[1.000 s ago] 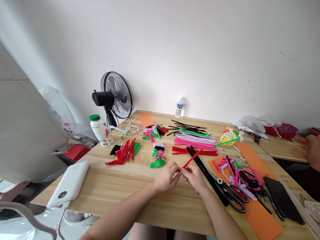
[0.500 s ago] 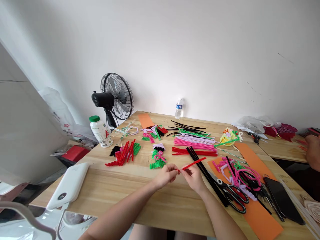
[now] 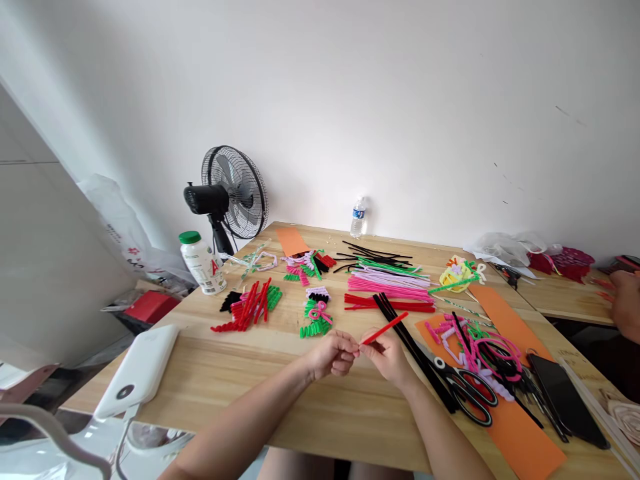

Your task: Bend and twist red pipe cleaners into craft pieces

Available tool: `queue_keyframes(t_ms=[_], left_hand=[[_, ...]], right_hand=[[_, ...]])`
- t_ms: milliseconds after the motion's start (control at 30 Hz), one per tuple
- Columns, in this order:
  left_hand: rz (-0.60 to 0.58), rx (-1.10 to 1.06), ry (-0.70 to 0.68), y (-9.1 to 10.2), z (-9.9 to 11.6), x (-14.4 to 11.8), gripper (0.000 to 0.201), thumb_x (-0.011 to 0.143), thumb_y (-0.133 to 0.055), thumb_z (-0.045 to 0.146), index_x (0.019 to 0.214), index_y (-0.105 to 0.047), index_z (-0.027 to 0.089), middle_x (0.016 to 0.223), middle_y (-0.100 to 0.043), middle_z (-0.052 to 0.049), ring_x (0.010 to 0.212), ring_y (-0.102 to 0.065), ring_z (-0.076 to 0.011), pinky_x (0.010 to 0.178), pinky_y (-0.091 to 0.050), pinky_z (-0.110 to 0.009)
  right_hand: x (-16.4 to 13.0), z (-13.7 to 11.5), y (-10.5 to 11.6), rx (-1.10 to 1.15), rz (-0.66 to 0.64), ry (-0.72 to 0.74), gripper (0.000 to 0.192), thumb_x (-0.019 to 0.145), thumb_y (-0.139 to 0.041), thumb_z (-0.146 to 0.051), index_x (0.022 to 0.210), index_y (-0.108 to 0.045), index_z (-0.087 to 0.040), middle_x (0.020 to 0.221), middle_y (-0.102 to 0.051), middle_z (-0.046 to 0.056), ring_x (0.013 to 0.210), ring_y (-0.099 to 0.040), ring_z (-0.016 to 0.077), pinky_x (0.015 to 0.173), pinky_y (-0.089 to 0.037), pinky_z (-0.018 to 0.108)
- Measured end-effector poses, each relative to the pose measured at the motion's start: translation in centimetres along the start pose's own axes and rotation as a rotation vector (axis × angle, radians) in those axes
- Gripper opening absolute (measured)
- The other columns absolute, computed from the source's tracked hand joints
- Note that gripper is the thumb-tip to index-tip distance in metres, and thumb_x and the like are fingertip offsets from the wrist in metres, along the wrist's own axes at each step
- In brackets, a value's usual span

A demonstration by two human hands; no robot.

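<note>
I see two bottles at the desk's (image 3: 240,380) far side: a white one (image 3: 202,261) with a green cap and a clear water bottle (image 3: 357,217), contents not readable. My left hand (image 3: 334,355) and right hand (image 3: 387,353) each pinch shut on the near end of one red stem (image 3: 384,329), a thin fuzzy straight piece angled up to the right, above the desk's front middle. One pair of scissors (image 3: 467,392) lies just right.

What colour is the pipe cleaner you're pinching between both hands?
Red: the pipe cleaner shows best in the head view.
</note>
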State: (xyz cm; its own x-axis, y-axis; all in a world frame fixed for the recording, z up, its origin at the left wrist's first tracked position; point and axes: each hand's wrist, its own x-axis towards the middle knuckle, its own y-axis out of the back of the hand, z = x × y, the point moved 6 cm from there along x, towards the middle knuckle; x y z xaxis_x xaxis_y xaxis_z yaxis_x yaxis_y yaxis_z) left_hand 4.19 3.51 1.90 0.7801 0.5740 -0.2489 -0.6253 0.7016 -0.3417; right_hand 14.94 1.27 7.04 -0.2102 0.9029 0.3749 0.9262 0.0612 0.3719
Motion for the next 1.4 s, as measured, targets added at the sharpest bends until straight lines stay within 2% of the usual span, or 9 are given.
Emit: queue_keyframes(t_ms=[100, 267, 367, 500, 667, 733, 1000, 1267, 1400], left_hand=[[-0.077, -0.061, 0.021, -0.3, -0.2, 0.2, 0.018, 0.065, -0.054, 0.032, 0.064, -0.044, 0.018, 0.042, -0.019, 0.012, 0.033, -0.011, -0.0039, 0.036, -0.012, -0.019], [0.395, 0.669, -0.555, 0.2, 2.9, -1.3, 0.015, 0.077, -0.052, 0.030, 0.073, -0.054, 0.015, 0.064, -0.048, -0.001, 0.056, -0.043, -0.0105, 0.052, -0.033, -0.023], [0.409, 0.975, -0.740, -1.1, 3.6, -2.3, 0.018, 0.084, -0.044, 0.023, 0.073, -0.056, 0.015, 0.071, -0.051, -0.004, 0.065, -0.046, -0.0124, 0.059, -0.035, -0.024], [0.350, 0.856, -0.664, -0.8, 3.7, -2.3, 0.024, 0.082, -0.048, 0.026, 0.061, -0.052, 0.015, 0.061, -0.046, -0.001, 0.057, -0.042, -0.0103, 0.054, -0.031, -0.023], [0.124, 0.086, -0.145, -0.1, 0.6, -0.1, 0.024, 0.066, -0.053, 0.036, 0.053, -0.045, 0.017, 0.035, -0.020, 0.010, 0.031, -0.015, -0.0045, 0.036, -0.015, -0.021], [0.062, -0.049, -0.076, -0.5, 0.0, 0.1, 0.024, 0.064, -0.050, 0.037, 0.052, -0.041, 0.019, 0.034, -0.014, 0.012, 0.029, -0.010, -0.0044, 0.034, -0.013, -0.021], [0.457, 0.947, -0.715, -1.0, 3.6, -2.4, 0.015, 0.082, -0.047, 0.027, 0.079, -0.057, 0.015, 0.072, -0.052, -0.004, 0.062, -0.046, -0.0120, 0.057, -0.036, -0.024], [0.317, 1.105, -0.706, -1.2, 3.2, -1.9, 0.033, 0.090, -0.038, 0.026, 0.064, -0.054, 0.016, 0.061, -0.048, -0.002, 0.057, -0.044, -0.0107, 0.055, -0.033, -0.023], [0.394, 1.165, -0.721, -1.2, 3.3, -2.0, 0.025, 0.088, -0.041, 0.023, 0.071, -0.058, 0.016, 0.064, -0.050, -0.003, 0.059, -0.047, -0.0118, 0.055, -0.033, -0.023]], right_hand=[[0.0, 0.0, 0.0, -0.034, 0.034, 0.017, 0.020, 0.080, -0.059, -0.035, 0.072, -0.063, -0.017, 0.069, -0.059, 0.004, 0.060, -0.052, 0.0139, 0.055, -0.041, 0.024], [-0.1, 3.2, -0.3, 0.151, 0.064, -0.286, 0.031, 0.075, -0.062, -0.046, 0.070, -0.056, -0.016, 0.050, -0.049, -0.003, 0.041, -0.042, 0.0092, 0.039, -0.032, 0.022], [-0.3, 3.9, -0.7, 0.258, 0.027, -0.382, 0.033, 0.074, -0.062, -0.049, 0.071, -0.053, -0.017, 0.046, -0.042, -0.007, 0.036, -0.035, 0.0069, 0.035, -0.026, 0.020], [-0.1, 2.5, -0.2, 0.182, 0.039, -0.269, 0.028, 0.075, -0.063, -0.043, 0.073, -0.057, -0.016, 0.054, -0.049, -0.003, 0.045, -0.042, 0.0090, 0.042, -0.034, 0.021], [-0.1, -0.2, -0.3, 0.070, 0.006, -0.045, 0.021, 0.079, -0.061, -0.035, 0.070, -0.062, -0.016, 0.068, -0.057, 0.002, 0.059, -0.049, 0.0123, 0.053, -0.039, 0.023], [-0.2, -0.4, -0.4, 0.080, 0.002, -0.038, 0.021, 0.079, -0.060, -0.036, 0.071, -0.061, -0.017, 0.068, -0.057, 0.003, 0.059, -0.049, 0.0125, 0.052, -0.039, 0.023], [-0.3, 2.9, -0.4, 0.241, 0.053, -0.372, 0.034, 0.073, -0.062, -0.050, 0.070, -0.055, -0.017, 0.043, -0.044, -0.007, 0.035, -0.037, 0.0077, 0.036, -0.028, 0.021], [-0.2, 2.2, -0.3, 0.194, 0.062, -0.340, 0.035, 0.070, -0.064, -0.052, 0.068, -0.056, -0.017, 0.047, -0.046, -0.005, 0.038, -0.038, 0.0084, 0.036, -0.028, 0.022], [-0.2, 2.7, -0.3, 0.216, 0.066, -0.359, 0.034, 0.071, -0.064, -0.050, 0.069, -0.056, -0.017, 0.045, -0.045, -0.006, 0.037, -0.037, 0.0079, 0.035, -0.027, 0.021]])
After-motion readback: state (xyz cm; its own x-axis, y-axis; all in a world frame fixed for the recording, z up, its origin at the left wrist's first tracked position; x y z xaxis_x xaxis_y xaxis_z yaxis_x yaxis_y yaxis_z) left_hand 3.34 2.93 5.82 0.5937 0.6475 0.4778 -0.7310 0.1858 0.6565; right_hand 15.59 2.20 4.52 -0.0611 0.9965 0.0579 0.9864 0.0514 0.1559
